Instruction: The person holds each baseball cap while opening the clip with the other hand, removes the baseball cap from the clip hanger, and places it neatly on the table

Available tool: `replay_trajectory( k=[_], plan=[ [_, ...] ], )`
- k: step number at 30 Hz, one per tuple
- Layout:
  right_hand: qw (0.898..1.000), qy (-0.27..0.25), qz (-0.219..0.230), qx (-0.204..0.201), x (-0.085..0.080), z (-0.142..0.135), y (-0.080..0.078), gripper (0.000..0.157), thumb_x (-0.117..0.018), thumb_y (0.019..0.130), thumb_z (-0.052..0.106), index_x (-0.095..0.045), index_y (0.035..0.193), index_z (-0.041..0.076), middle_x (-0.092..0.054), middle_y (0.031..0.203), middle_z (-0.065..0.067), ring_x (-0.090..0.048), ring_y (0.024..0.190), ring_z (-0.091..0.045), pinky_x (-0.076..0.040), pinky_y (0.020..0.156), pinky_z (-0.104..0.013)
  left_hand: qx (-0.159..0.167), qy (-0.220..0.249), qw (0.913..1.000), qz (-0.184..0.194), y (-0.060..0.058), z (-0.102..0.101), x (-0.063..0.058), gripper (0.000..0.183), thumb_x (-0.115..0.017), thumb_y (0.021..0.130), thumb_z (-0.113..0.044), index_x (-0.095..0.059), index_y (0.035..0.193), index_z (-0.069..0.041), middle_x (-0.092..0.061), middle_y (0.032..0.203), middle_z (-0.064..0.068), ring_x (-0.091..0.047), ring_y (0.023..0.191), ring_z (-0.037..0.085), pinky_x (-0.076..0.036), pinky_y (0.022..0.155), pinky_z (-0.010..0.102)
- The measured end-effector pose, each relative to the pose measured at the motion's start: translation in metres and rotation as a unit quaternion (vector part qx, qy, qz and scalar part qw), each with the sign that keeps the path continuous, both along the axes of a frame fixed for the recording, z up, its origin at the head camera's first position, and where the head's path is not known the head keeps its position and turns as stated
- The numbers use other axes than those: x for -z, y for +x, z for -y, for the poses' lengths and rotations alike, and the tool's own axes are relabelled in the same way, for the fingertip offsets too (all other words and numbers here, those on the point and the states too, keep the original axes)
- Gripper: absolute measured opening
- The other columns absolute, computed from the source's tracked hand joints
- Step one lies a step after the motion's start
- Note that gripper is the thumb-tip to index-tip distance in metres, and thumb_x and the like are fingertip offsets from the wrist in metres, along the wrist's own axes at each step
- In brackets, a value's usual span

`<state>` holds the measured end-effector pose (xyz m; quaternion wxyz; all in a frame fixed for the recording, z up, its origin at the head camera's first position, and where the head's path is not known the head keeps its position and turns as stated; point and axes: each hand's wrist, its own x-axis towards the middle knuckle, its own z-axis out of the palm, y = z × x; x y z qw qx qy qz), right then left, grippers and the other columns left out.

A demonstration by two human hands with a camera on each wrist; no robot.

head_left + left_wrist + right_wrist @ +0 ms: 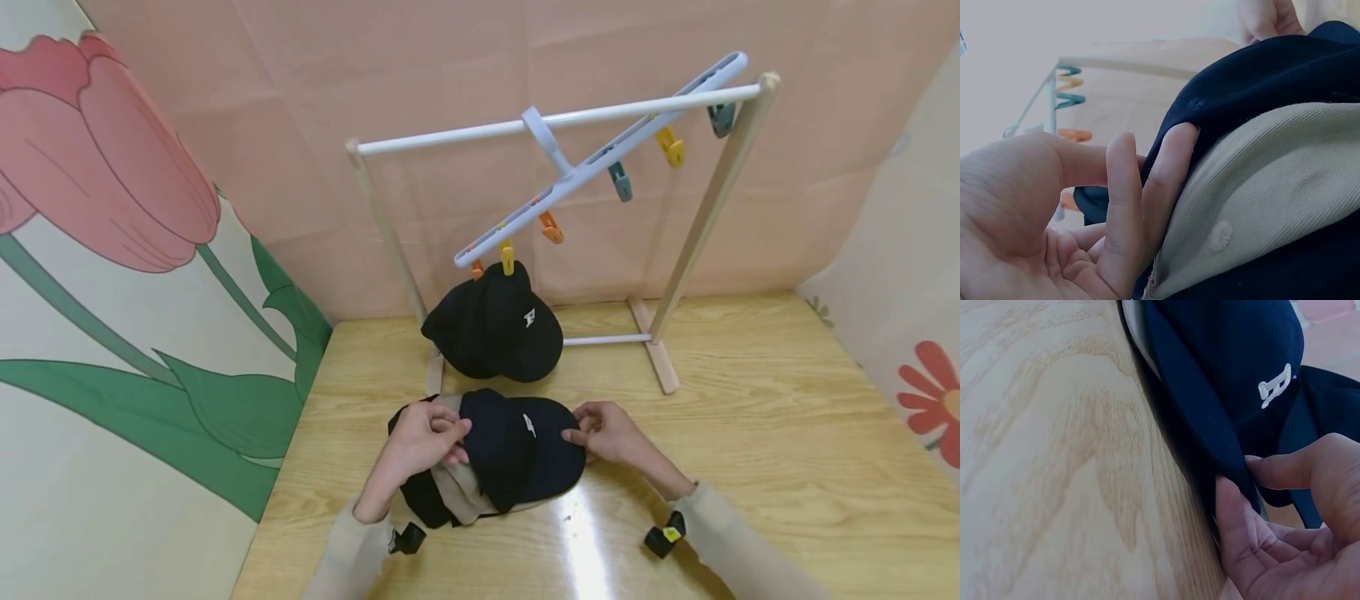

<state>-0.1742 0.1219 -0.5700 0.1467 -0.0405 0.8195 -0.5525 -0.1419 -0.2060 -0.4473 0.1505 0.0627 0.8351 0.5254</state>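
Note:
A navy cap (498,454) with a small white emblem lies on top of a stack of caps on the table. Beneath it show a beige cap (457,492) and a black cap (423,500). My left hand (420,437) pinches the navy cap's back edge; in the left wrist view its fingers (1169,162) lie between that edge and the beige cloth. At the brim's tip, my right hand (607,432) pinches the navy cap between thumb and fingers. Just behind the stack, a black cap (536,342) with a white letter hangs from clips.
A pale blue clip hanger (517,218) hangs slanted from the white bar (465,133) of a wooden-legged rack. Yellow (672,148), orange (551,227) and grey-green clips (621,182) dangle along it. The wooden table (750,433) meets a pink backdrop behind the rack.

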Motion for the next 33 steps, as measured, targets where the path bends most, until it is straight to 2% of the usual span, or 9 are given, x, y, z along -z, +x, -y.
replay_trajectory(
  k=[5, 11, 16, 20, 28, 33],
  plan=[
    [1.000, 0.017, -0.001, 0.001, -0.0005, -0.0001, -0.0004, 0.038, -0.084, 0.092, 0.009, -0.065, 0.118, -0.011, -0.066, 0.076, -0.005, -0.064, 0.053, -0.016, -0.059, 0.054, -0.032, 0.013, 0.003, 0.9999, 0.001, -0.0009, 0.0004, 0.0020, 0.020, -0.073, 0.102, -0.016, -0.076, 0.102, 0.003, -0.078, 0.075, 0.010, -0.073, 0.056, 0.013, -0.058, 0.054, 0.023],
    [0.999, 0.043, -0.009, 0.001, -0.0005, -0.0025, -0.0010, 0.037, -0.086, 0.090, 0.012, -0.067, 0.115, -0.007, -0.067, 0.077, -0.005, -0.067, 0.055, -0.018, -0.058, 0.055, -0.033, 0.011, -0.007, 0.9999, 0.009, 0.0000, -0.0005, 0.0017, 0.018, -0.074, 0.102, -0.017, -0.076, 0.099, 0.001, -0.077, 0.072, 0.007, -0.073, 0.056, 0.014, -0.058, 0.054, 0.023],
    [0.997, 0.077, -0.010, -0.002, -0.0014, -0.0036, -0.0010, 0.030, -0.087, 0.090, 0.018, -0.066, 0.100, 0.000, -0.065, 0.071, -0.003, -0.067, 0.055, -0.017, -0.055, 0.054, -0.030, 0.009, -0.012, 0.9999, 0.005, 0.0014, -0.0007, 0.0029, 0.018, -0.075, 0.101, -0.017, -0.077, 0.096, 0.000, -0.077, 0.070, 0.006, -0.073, 0.056, 0.014, -0.059, 0.054, 0.025],
    [0.996, 0.092, -0.010, -0.007, -0.0039, -0.0047, 0.0002, 0.030, -0.088, 0.090, 0.023, -0.063, 0.091, 0.005, -0.064, 0.065, -0.002, -0.066, 0.054, -0.016, -0.051, 0.052, -0.029, 0.007, -0.017, 0.9998, -0.003, 0.0020, -0.0004, 0.0043, 0.018, -0.076, 0.100, -0.018, -0.077, 0.094, -0.001, -0.077, 0.070, 0.006, -0.073, 0.055, 0.013, -0.059, 0.054, 0.025],
    [0.995, 0.094, -0.033, -0.016, -0.0056, -0.0077, 0.0024, 0.031, -0.084, 0.094, 0.028, -0.062, 0.090, 0.006, -0.063, 0.063, -0.001, -0.066, 0.054, -0.017, -0.048, 0.050, -0.028, 0.007, -0.015, 0.9998, -0.010, 0.0041, -0.0010, 0.0019, 0.019, -0.075, 0.101, -0.019, -0.077, 0.094, -0.001, -0.077, 0.070, 0.006, -0.072, 0.054, 0.013, -0.059, 0.053, 0.025],
    [0.995, 0.095, -0.038, -0.020, -0.0071, -0.0084, 0.0024, 0.031, -0.083, 0.096, 0.029, -0.063, 0.096, 0.005, -0.065, 0.065, -0.002, -0.067, 0.055, -0.018, -0.048, 0.052, -0.028, 0.008, -0.023, 0.9995, -0.020, 0.0045, 0.0009, 0.0008, 0.020, -0.075, 0.101, -0.020, -0.077, 0.093, -0.002, -0.077, 0.071, 0.005, -0.072, 0.055, 0.014, -0.059, 0.055, 0.025]
  ],
)
